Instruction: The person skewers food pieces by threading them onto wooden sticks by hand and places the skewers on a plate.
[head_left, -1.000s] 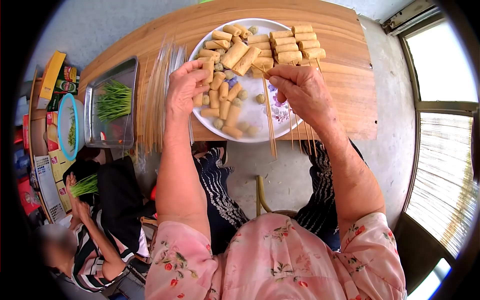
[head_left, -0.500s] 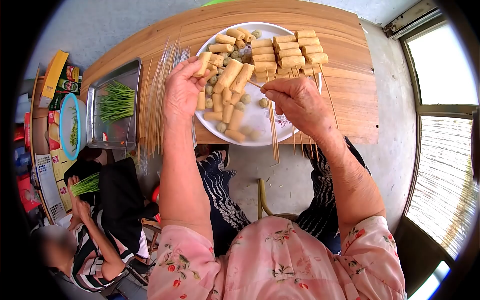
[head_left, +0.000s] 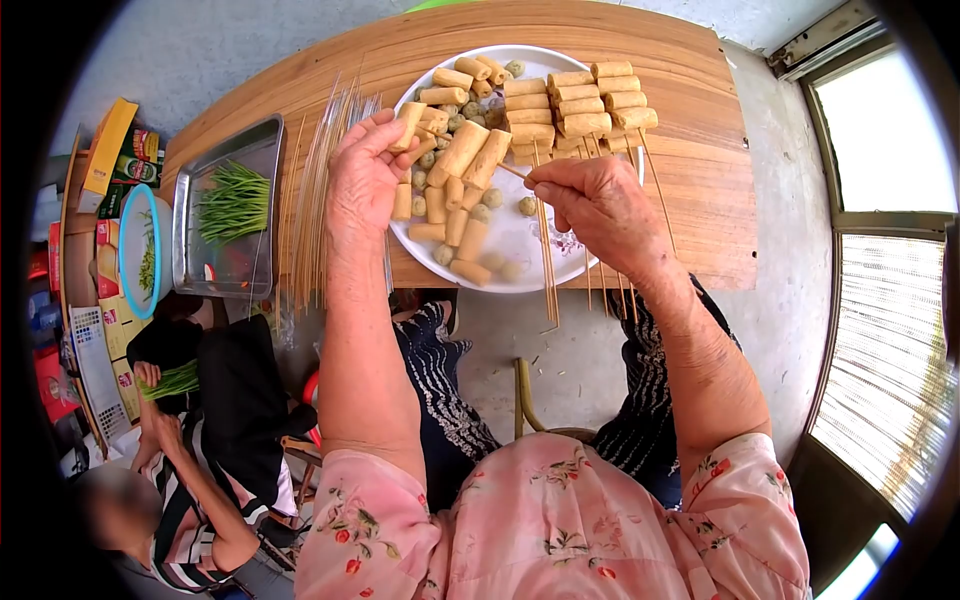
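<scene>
My left hand (head_left: 368, 170) pinches a tan food roll (head_left: 408, 126) over the left side of the round white plate (head_left: 560, 276). In my right hand (head_left: 600, 205) is a thin wooden skewer (head_left: 513, 172), gripped near its end and pointing left. Two rolls are threaded on it, one of them this roll (head_left: 487, 160); the tip lies toward the roll in my left hand, though contact there is hard to make out. Loose rolls (head_left: 428, 232) and greenish balls (head_left: 527, 206) lie below on the plate. Finished skewers of rolls (head_left: 582, 103) are stacked at its right, sticks hanging over the table edge.
Bare skewers (head_left: 318, 200) lie left of the plate on the wooden table (head_left: 690, 200). Beyond them is a metal tray (head_left: 262, 150) with green chives (head_left: 233, 205). At lower left a seated person (head_left: 200, 470) holds green stalks. A blue-rimmed basket (head_left: 128, 255) stands near shelved boxes.
My hands and the skewer have barely moved. The seated person's hands and the green stalks have shifted slightly downward.
</scene>
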